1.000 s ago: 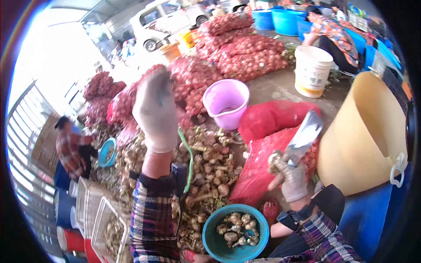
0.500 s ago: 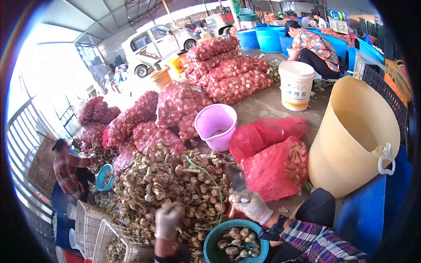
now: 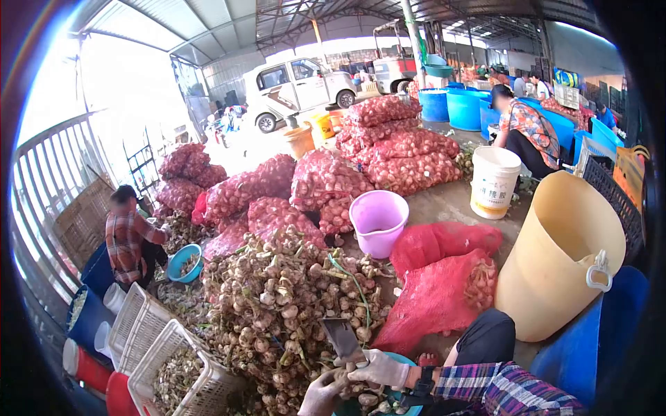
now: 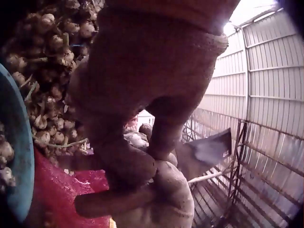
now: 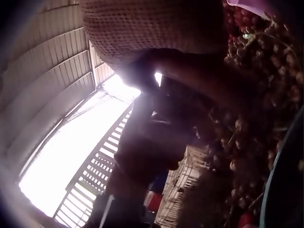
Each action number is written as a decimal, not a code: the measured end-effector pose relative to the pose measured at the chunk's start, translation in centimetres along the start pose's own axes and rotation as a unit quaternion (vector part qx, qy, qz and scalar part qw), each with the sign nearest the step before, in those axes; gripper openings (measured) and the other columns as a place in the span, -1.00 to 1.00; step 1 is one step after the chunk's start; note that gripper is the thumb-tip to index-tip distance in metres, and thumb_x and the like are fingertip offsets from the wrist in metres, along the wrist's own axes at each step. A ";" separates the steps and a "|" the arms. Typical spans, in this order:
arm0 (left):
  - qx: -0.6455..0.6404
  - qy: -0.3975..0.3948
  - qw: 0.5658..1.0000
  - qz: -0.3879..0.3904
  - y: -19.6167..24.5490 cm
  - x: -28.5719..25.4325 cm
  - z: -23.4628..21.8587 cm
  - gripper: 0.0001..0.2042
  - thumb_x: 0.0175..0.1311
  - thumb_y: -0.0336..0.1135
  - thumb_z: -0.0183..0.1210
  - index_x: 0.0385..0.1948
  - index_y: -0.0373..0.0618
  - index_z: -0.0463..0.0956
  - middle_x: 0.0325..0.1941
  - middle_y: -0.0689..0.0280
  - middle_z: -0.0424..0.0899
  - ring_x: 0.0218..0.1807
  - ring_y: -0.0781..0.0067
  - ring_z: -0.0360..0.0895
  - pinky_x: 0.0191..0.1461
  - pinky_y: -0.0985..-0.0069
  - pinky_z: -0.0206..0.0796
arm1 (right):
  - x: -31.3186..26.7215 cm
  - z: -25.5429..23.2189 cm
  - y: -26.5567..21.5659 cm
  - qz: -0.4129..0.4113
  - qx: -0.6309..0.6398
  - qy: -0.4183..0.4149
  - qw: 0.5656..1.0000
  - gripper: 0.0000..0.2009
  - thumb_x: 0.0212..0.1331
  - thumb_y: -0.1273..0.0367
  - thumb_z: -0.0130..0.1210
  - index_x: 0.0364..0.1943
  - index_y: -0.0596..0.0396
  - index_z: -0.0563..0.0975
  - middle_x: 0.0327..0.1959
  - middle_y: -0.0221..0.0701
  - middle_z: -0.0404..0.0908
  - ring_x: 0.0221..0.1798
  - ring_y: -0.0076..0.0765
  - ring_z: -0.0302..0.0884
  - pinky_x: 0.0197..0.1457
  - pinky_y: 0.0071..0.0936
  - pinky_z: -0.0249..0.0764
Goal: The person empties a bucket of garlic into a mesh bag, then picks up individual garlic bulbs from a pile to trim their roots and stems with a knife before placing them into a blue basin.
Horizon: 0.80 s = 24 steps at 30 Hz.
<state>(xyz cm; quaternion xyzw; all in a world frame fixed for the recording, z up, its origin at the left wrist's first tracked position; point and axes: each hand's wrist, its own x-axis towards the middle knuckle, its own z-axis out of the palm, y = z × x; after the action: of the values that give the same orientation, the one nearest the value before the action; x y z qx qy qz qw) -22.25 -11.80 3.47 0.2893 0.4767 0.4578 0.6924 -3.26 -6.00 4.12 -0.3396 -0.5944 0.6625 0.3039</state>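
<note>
My gloved right hand [image 3: 378, 367] grips a broad-bladed knife [image 3: 341, 338], its blade pointing up and left over the garlic pile. Close against it, my gloved left hand [image 3: 322, 394] curls its fingers round a garlic bulb [image 4: 137, 138], mostly hidden by the fingers. Both hands meet at the near edge of the pile, over the left side of a teal basin [image 4: 21, 161]. Trimmed garlic bulbs [image 3: 368, 400] lie in that basin. The heap of garlic with stalks [image 3: 277, 305] spreads just beyond the hands. In the right wrist view the hands are dark.
Red mesh sacks [image 3: 433, 298] lie to the right, beside a tall cream tub [image 3: 527, 277]. A purple bucket [image 3: 379, 229] stands behind the heap, and white crates [image 3: 166, 374] stand at left. Another person [image 3: 128, 239] sits by a blue basin [image 3: 184, 263]; filled sacks [image 3: 326, 180] are stacked farther back.
My left hand has come down from high in front, passed low over the pile, and joined the right hand. The right hand has moved left with the knife from over the red sack. The head view has shifted.
</note>
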 end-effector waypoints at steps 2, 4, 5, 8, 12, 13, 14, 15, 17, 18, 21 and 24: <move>0.005 0.006 0.999 0.044 1.7 -2.6 1.0 -0.64 0.20 -0.39 0.27 0.02 -0.28 0.51 -0.29 0.40 0.61 -0.38 0.62 0.47 -0.33 0.64 0.31 | 0.5 -0.1 -0.1 -0.013 0.058 0.045 0.997 -0.73 0.13 0.46 0.23 -0.06 0.12 0.55 -0.33 -0.60 0.56 -0.31 -0.69 0.41 -0.21 -0.65 0.39; 0.047 0.036 0.996 0.067 2.9 -5.1 1.2 -0.63 0.17 -0.39 0.28 0.01 -0.30 0.51 -0.25 0.38 0.63 -0.33 0.61 0.50 -0.28 0.64 0.34 | -0.3 -1.9 -2.4 0.026 0.048 0.014 0.998 -0.75 0.13 0.44 0.24 -0.09 0.13 0.54 -0.35 -0.56 0.58 -0.30 -0.72 0.45 -0.21 -0.66 0.42; 0.061 0.037 0.996 0.060 4.6 -7.1 2.4 -0.62 0.15 -0.43 0.29 0.03 -0.29 0.50 -0.19 0.35 0.63 -0.27 0.58 0.52 -0.23 0.62 0.37 | -0.3 -2.8 -2.1 0.028 0.045 0.009 0.999 -0.75 0.14 0.43 0.25 -0.10 0.13 0.54 -0.37 -0.55 0.59 -0.31 -0.72 0.47 -0.23 -0.66 0.43; 0.140 0.045 0.985 0.088 4.5 -9.3 2.2 -0.60 0.12 -0.50 0.30 0.03 -0.26 0.45 -0.12 0.31 0.61 -0.16 0.54 0.53 -0.14 0.55 0.43 | -1.1 -3.9 -1.9 0.121 0.022 0.007 0.992 -0.74 0.12 0.41 0.28 -0.13 0.16 0.55 -0.41 -0.56 0.59 -0.38 -0.68 0.49 -0.31 -0.64 0.46; 0.257 0.046 0.962 0.081 6.3 -10.6 0.0 -0.54 0.14 -0.54 0.26 0.08 -0.22 0.29 -0.22 0.29 0.59 -0.32 0.56 0.56 -0.34 0.63 0.42 | -1.4 -4.1 2.8 0.135 -0.052 -0.017 0.989 -0.66 0.11 0.27 0.28 -0.14 0.24 0.54 -0.42 -0.31 0.66 -0.35 -0.43 0.62 -0.29 -0.49 0.52; 0.263 0.067 0.962 0.040 7.8 -10.9 0.4 -0.53 0.14 -0.54 0.25 0.08 -0.20 0.27 -0.25 0.28 0.59 -0.41 0.56 0.56 -0.43 0.66 0.41 | -1.3 -4.1 4.2 0.093 -0.130 -0.042 0.986 -0.62 0.10 0.22 0.27 -0.15 0.26 0.54 -0.42 -0.22 0.67 -0.32 -0.31 0.66 -0.27 -0.43 0.54; 0.276 0.073 0.956 0.074 7.2 -10.6 -0.2 -0.53 0.15 -0.54 0.24 0.09 -0.17 0.26 -0.28 0.26 0.58 -0.53 0.56 0.54 -0.58 0.68 0.34 | -1.2 -3.7 5.7 0.078 -0.181 -0.031 0.980 -0.60 0.09 0.15 0.25 -0.20 0.25 0.55 -0.38 -0.11 0.67 -0.23 -0.12 0.67 -0.20 -0.31 0.54; 0.271 0.087 0.957 0.056 7.2 -10.4 0.0 -0.53 0.15 -0.55 0.24 0.09 -0.18 0.27 -0.24 0.27 0.58 -0.46 0.56 0.55 -0.50 0.66 0.38 | -1.4 -3.3 5.6 0.083 -0.174 -0.033 0.981 -0.60 0.09 0.15 0.25 -0.20 0.25 0.55 -0.38 -0.11 0.67 -0.23 -0.12 0.67 -0.20 -0.31 0.54; 0.166 0.078 0.982 0.052 4.7 -9.4 0.0 -0.52 0.14 -0.57 0.24 0.11 -0.19 0.29 -0.18 0.29 0.58 -0.33 0.57 0.56 -0.38 0.64 0.43 | -1.4 -3.1 4.1 0.067 -0.231 -0.054 0.969 -0.64 0.09 0.15 0.24 -0.26 0.20 0.57 -0.38 -0.16 0.68 -0.23 -0.09 0.66 -0.16 -0.27 0.52; 0.211 0.046 0.975 0.057 2.3 -8.4 -0.9 -0.49 0.14 -0.58 0.23 0.15 -0.18 0.29 -0.09 0.31 0.58 -0.15 0.55 0.54 -0.18 0.58 0.46 | -1.3 -2.9 3.9 0.078 -0.249 -0.052 0.964 -0.67 0.08 0.14 0.22 -0.27 0.13 0.57 -0.39 -0.16 0.67 -0.23 -0.05 0.65 -0.12 -0.23 0.50; 0.106 -0.005 0.991 -0.081 -3.6 -4.3 -1.7 -0.48 0.10 -0.38 0.33 0.10 -0.35 0.37 -0.16 0.22 0.64 -0.33 0.53 0.59 -0.29 0.56 0.48 | -1.5 -2.7 3.5 0.087 -0.278 -0.028 0.956 -0.67 0.08 0.13 0.22 -0.27 0.11 0.57 -0.40 -0.15 0.66 -0.23 -0.01 0.63 -0.13 -0.21 0.50; 0.077 0.035 0.994 -0.072 -4.7 -1.5 -0.1 -0.50 0.02 -0.40 0.36 0.04 -0.30 0.40 -0.13 0.30 0.59 -0.18 0.51 0.55 -0.12 0.54 0.46 | -1.6 -2.3 4.1 0.080 -0.351 -0.009 0.933 -0.69 0.10 0.11 0.20 -0.25 0.03 0.56 -0.40 -0.14 0.65 -0.24 0.04 0.62 -0.16 -0.15 0.51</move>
<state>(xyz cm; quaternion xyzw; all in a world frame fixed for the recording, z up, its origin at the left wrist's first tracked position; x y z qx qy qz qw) -20.86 -15.09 0.11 0.2908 0.5542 0.3784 0.6820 -0.45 -6.41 0.07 -0.4648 -0.7628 0.4368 0.1062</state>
